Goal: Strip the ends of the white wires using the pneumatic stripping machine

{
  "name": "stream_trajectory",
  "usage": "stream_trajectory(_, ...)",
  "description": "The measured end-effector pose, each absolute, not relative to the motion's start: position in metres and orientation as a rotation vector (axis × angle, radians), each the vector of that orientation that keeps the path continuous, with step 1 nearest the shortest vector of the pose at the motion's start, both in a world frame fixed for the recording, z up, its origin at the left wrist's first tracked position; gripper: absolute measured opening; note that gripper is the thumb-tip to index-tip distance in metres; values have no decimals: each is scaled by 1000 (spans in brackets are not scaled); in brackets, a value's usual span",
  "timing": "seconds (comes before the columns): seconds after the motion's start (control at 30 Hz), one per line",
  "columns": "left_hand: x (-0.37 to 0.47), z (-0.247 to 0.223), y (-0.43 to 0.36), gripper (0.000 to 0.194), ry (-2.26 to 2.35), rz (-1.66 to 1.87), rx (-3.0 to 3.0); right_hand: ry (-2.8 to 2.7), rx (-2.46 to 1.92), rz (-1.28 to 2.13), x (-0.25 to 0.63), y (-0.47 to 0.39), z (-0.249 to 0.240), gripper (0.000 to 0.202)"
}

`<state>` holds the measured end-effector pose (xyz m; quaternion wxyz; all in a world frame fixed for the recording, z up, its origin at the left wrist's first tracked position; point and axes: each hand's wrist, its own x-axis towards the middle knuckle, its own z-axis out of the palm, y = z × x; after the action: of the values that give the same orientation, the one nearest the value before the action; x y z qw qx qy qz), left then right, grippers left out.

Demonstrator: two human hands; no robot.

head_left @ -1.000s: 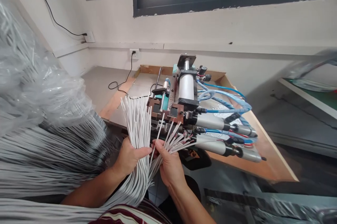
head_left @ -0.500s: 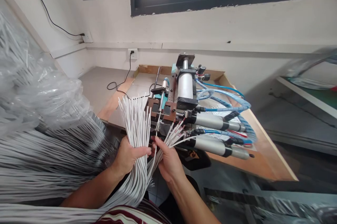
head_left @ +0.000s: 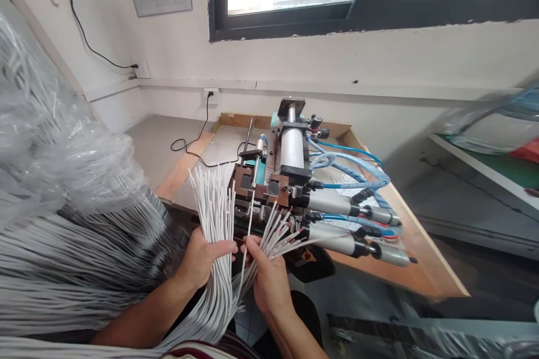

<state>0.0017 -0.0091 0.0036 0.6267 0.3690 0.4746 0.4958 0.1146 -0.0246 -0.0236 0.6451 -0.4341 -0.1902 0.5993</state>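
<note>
My left hand (head_left: 206,255) is closed round a thick bundle of white cables (head_left: 213,207), their ends fanned upward. Right beside it, my right hand (head_left: 269,277) grips a smaller bunch of white cables (head_left: 280,235), some with reddish tips. Between its thumb and fingers one single white cable (head_left: 251,218) stands up apart from the rest. The tip of that cable is just in front of the brown jaw blocks (head_left: 278,187) of a pneumatic machine (head_left: 292,148); whether it touches them I cannot tell. The palms hide the lower parts of both bunches.
Two silver cylinders (head_left: 337,238) and blue air hoses (head_left: 366,173) extend to the machine's right, over a wooden-edged table (head_left: 421,258). Plastic-wrapped cable bundles (head_left: 84,151) hang close on my left. A black power cord (head_left: 189,148) lies on the tabletop behind.
The view has tilted slightly upward. The single cable has drawn back toward me from between the jaw blocks. Bright rod now shows at the right ends of the two cylinders.
</note>
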Motion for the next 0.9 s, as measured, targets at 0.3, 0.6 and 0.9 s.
stream_trajectory(0.3,6,9,-10,17,1138,1150,818,-384,-939,1532,115,-17,-18,18)
stream_trajectory(0.6,4,13,-9,14,1073,1166,868,-548,-1007,1285,112,-21,-25,17)
stream_trajectory(0.9,2,12,-3,16,1171,1190,781,-303,-984,1359,111,-7,-16,15)
